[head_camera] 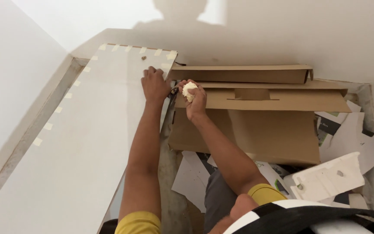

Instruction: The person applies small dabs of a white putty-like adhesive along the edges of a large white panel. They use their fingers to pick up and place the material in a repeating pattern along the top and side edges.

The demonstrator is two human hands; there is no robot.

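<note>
Fingers of the left hand [154, 85] press flat, slightly spread, on the white board [87, 143] near its taped top corner; just right of it, the right hand [193, 99] closes around a tape wad [189, 90] (cream-coloured), above flattened cardboard [256, 125].

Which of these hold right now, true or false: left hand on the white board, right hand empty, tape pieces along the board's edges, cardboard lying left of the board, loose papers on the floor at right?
1. The left hand rests on the white board. True.
2. The right hand is empty. False: it grips a crumpled wad of tape.
3. Tape pieces line the board's edges. True.
4. The cardboard lies left of the board. False: it lies to the right.
5. Loose papers lie on the floor at right. True.
</note>
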